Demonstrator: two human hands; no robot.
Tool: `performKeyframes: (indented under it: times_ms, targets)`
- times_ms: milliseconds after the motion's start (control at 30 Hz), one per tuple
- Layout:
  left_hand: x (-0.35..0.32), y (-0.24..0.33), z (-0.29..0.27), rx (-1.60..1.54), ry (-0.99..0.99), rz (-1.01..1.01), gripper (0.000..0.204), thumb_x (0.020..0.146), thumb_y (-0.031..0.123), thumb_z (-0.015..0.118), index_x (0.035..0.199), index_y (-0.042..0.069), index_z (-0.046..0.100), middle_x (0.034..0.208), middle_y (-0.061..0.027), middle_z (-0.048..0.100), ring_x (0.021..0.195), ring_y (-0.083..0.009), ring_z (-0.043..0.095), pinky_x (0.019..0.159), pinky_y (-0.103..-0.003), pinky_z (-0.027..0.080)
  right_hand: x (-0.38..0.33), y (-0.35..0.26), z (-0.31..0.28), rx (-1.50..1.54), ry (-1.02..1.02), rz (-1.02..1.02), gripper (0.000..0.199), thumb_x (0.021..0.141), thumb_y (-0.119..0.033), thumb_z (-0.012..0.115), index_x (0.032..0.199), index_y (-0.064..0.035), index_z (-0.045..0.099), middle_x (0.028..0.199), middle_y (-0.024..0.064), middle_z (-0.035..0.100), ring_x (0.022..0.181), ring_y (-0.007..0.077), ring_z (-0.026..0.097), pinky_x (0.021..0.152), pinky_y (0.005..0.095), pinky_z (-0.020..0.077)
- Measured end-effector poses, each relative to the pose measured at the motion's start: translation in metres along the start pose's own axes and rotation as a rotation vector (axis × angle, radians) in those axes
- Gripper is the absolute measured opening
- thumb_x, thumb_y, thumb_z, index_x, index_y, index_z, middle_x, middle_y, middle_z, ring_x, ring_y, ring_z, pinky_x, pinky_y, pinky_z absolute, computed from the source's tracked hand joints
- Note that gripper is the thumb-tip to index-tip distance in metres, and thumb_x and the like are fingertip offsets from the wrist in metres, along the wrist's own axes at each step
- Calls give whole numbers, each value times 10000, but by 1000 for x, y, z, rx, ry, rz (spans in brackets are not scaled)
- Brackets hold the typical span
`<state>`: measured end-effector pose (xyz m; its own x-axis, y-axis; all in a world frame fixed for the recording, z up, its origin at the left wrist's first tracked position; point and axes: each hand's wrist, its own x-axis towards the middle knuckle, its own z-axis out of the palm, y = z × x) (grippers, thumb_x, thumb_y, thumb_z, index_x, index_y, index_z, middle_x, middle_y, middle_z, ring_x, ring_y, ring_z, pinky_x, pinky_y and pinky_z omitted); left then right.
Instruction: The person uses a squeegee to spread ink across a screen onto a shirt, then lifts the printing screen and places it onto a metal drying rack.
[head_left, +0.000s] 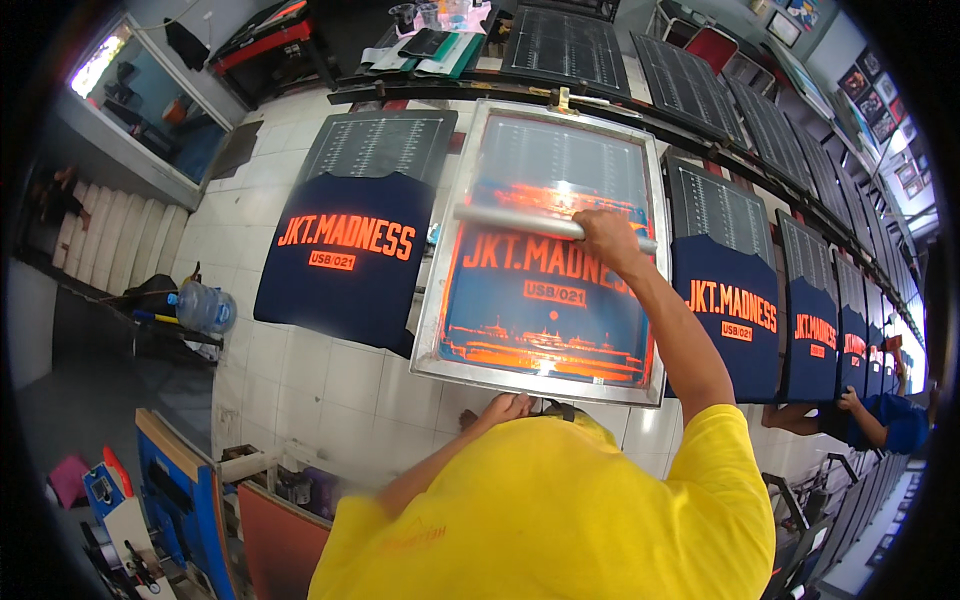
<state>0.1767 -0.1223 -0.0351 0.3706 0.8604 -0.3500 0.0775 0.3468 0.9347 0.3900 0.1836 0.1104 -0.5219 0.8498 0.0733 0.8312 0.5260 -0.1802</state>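
Note:
My right hand (607, 240) is closed around a long silver squeegee (515, 221), which lies crosswise on a printing screen in a metal frame (535, 386). Orange ink streaks the mesh above and below the squeegee, and orange lettering shows through it over dark blue cloth. Close to the screen's near rail, in front of my waist, my left hand (508, 407) has its fingers curled. What those fingers hold, if anything, is hidden. A navy shirt (345, 290) with orange lettering lies on a board left of the screen, and a similar shirt (730, 345) lies on its right.
More shirts on boards run along the right, where another person in a blue top (905, 420) stands. Dark boards (565, 50) line the far side of a rail. A water bottle (205, 307) sits at left, with a blue-edged panel (185, 500) lower down.

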Motion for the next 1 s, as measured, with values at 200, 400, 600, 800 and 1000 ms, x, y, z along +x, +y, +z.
performKeyframes:
  times_ms: [200,400,600,800,1000]
  targets:
    - [4,-10,-4,-26,-58,3,504,1060,415,399,803,19,578,691,-32,571,649,-138,526,630,-318,453,-69,-45,-4,8,-22,-73,226,711,-170,773,876,-101,636,862,82,667,848,315,665,732,469,534]
    - [4,-14,-6,-9,-68,-17,479,1061,407,416,816,26,570,688,-32,566,651,-144,524,630,-324,451,-140,-65,-8,12,-67,-222,347,637,-245,839,893,-123,639,837,39,633,813,267,633,730,433,522]
    - [7,-30,-6,-108,-104,6,414,1071,356,419,850,29,547,682,-22,535,643,-125,504,609,-310,434,-106,-17,-14,49,34,-43,251,685,-152,778,908,-148,663,796,70,661,755,297,654,707,443,520]
    - [3,-16,-6,-154,-109,-61,417,1072,368,418,862,26,532,702,-10,507,639,-108,467,608,-292,415,-24,41,-5,-34,135,83,224,735,-182,727,941,-123,665,832,117,679,810,334,661,719,469,517]
    - [-3,-2,-4,-177,-95,-51,411,1070,353,433,860,11,526,728,-9,515,671,-116,474,638,-289,420,5,57,3,-35,158,88,233,747,-204,705,967,-128,682,904,121,701,868,340,668,740,473,518]
